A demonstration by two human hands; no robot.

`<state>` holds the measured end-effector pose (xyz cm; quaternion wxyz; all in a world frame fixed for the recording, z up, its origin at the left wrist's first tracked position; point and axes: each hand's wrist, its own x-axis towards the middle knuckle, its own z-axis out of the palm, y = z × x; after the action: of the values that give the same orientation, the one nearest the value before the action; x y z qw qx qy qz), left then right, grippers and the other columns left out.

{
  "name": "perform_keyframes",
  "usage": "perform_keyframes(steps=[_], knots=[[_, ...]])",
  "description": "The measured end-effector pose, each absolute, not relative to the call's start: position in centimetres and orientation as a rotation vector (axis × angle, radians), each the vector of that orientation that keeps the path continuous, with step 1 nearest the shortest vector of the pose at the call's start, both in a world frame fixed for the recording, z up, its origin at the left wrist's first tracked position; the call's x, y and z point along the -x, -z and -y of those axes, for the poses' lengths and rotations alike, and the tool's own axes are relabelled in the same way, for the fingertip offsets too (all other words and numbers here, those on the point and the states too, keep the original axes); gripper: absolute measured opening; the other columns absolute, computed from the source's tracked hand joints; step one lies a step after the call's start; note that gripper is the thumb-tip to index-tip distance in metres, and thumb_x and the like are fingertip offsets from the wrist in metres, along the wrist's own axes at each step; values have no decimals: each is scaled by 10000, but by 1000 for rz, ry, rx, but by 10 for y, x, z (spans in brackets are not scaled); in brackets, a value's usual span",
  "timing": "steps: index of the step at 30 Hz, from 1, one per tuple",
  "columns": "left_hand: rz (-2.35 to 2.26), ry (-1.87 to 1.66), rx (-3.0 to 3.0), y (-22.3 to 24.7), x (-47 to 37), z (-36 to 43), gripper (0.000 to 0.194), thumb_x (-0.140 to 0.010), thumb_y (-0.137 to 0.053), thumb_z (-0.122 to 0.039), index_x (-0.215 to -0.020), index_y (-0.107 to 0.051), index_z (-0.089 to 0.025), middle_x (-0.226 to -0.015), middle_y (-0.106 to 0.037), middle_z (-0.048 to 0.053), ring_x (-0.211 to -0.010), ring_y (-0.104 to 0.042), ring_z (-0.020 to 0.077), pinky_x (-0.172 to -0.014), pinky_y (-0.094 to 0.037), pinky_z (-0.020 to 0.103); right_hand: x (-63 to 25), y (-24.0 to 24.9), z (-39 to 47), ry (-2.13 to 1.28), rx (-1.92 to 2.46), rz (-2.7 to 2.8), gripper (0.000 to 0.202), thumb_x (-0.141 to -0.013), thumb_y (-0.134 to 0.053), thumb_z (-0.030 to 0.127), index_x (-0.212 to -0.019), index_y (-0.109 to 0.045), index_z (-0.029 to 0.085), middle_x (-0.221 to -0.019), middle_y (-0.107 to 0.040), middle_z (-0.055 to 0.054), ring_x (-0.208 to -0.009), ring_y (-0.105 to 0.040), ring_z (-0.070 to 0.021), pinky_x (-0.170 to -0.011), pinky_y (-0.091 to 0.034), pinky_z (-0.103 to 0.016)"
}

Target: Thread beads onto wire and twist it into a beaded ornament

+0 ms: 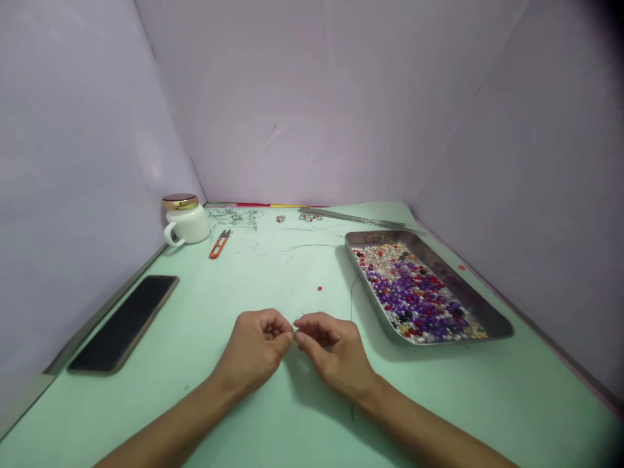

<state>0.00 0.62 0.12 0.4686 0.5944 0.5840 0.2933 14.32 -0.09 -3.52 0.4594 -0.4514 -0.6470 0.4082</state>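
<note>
My left hand (258,344) is closed in a pinch, thumb against forefinger, above the middle of the table. Its fingertips meet those of my right hand (336,354), whose thumb and forefinger are also pinched. A few fine ends of thin wire (301,315) poke out where the fingertips come together; whatever else they may hold is too small to make out. Just beyond the hands lies a single red bead (320,288). Another length of dark wire (351,305) runs along the table and passes beneath my right hand.
On the right stands a metal tray (375,305) of mixed beads. A phone (124,325) lies at left, with a lidded white mug (188,224) and orange thread snips (220,244) behind. Wire scraps (236,218), beaded pieces (311,217) and long wires (355,218) line the back.
</note>
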Motion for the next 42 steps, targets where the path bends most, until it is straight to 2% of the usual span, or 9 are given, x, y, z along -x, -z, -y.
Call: perform_keyframes(steps=[4,12,18,22,27,34,37,42], knots=[[-1447,-651,-1566,-1,1,-5,106,-651,-499,-210,-583,-544,-143,-496,-474,-28,-477,-391,88,-442,-297,194,-147,31,0,-872,1107,1772,62,-708,-522,176,-698,-578,150,-620,-586,-19,-529,-532,-107,-494,-426,-209],[-1406,-570,-1978,-1,5,-2,137,-716,-417,-159,-587,-460,-174,-516,-451,-44,-497,-381,91,-486,-301,204,-151,29,-1,-691,1016,1980,71,-705,-502,162,-708,-571,145,-638,-570,-17,-534,-514,-93,-515,-396,-207],[-1410,-520,-1982,-6,7,-3,146,-722,-412,-171,-578,-428,-178,-512,-426,-44,-507,-370,95,-490,-289,208,-154,29,-2,-553,960,2055,99,-719,-487,157,-649,-555,140,-562,-535,-6,-508,-476,-94,-488,-355,-212],[-1384,-497,-1780,-8,8,-6,126,-710,-415,-176,-589,-450,-174,-503,-405,-49,-484,-343,86,-456,-271,195,-153,25,-2,-707,990,1972,110,-728,-485,168,-654,-560,138,-575,-552,-10,-521,-483,-93,-491,-366,-204],[-1357,-500,-1955,-9,9,-6,154,-723,-411,-173,-623,-529,-169,-559,-507,-23,-531,-419,102,-517,-319,207,-150,25,-3,-995,1096,1827,105,-691,-501,170,-628,-579,138,-541,-553,-2,-473,-469,-84,-442,-372,-184],[-1535,-507,-2248,-10,21,-14,168,-699,-415,-140,-597,-544,-172,-592,-553,0,-552,-462,124,-547,-325,233,-154,24,-14,-1046,1216,1631,70,-623,-524,161,-557,-544,150,-488,-516,19,-434,-454,-81,-417,-370,-190],[-1610,-659,-2088,-8,27,-24,166,-718,-421,-193,-627,-560,-183,-575,-551,-11,-541,-466,124,-532,-331,227,-160,15,-18,-1061,1256,1520,112,-669,-534,229,-585,-550,157,-477,-520,20,-429,-471,-88,-420,-385,-197],[-1623,-864,-1712,6,25,-33,162,-702,-458,-260,-601,-546,-170,-485,-460,-39,-457,-386,97,-462,-294,207,-178,-10,-28,-919,1262,1473,170,-709,-527,311,-627,-544,162,-489,-515,21,-434,-497,-97,-431,-406,-208]])
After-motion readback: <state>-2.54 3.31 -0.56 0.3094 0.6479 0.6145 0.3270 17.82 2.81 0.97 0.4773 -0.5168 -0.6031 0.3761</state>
